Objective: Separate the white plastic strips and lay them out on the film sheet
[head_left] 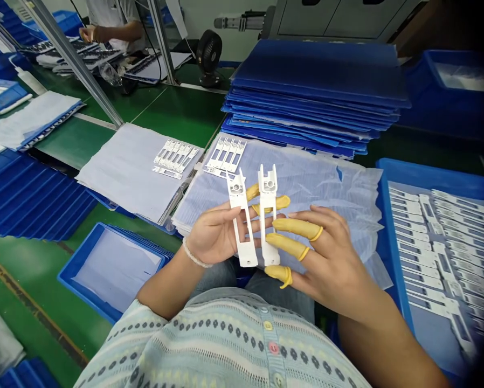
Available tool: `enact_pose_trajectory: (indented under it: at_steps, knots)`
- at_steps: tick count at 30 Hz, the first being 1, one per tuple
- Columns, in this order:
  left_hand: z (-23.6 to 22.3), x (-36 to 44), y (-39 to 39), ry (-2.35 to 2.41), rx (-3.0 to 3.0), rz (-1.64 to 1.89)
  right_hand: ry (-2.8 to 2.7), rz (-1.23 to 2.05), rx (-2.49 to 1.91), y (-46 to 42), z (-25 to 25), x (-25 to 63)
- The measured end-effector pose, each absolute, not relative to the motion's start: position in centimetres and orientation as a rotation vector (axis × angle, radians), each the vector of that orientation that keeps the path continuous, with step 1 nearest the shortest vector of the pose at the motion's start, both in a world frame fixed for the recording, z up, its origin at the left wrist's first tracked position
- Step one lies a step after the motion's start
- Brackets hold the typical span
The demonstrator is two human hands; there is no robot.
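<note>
Two long white plastic frames, each with a rectangular slot and a forked top end, stand side by side before me. My left hand [220, 231] holds the left white plastic frame [248, 253], its thumb across the front and yellow-covered fingertips reaching behind both pieces. Yellow finger cots cover several fingers of my right hand [323, 253], which grips the right white plastic frame [271, 253] along its edge. Beyond my hands, a row of similar white frames [226, 153] lies on a sheet-covered stack [306, 178].
A blue tray [383, 215] of many white frames stands at the right. Blue sheets [315, 81] are piled behind. More white parts [175, 156] lie on a covered stack at left. A small black fan [208, 54] and a co-worker's hand [94, 34] show farther back.
</note>
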State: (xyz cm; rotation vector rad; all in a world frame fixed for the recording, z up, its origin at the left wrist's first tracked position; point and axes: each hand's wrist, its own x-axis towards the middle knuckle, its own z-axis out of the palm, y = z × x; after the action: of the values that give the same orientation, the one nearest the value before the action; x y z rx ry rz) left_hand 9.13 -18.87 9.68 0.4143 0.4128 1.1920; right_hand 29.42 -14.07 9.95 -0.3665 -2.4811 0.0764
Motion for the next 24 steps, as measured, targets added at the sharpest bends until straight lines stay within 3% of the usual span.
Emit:
enact_pose_trajectory:
  at_steps: [24]
  knots:
    - [10.9,9.5,-19.3,0.430,0.492,1.149,-2.394,0.167,-0.349,-15.0,11.1,30.0]
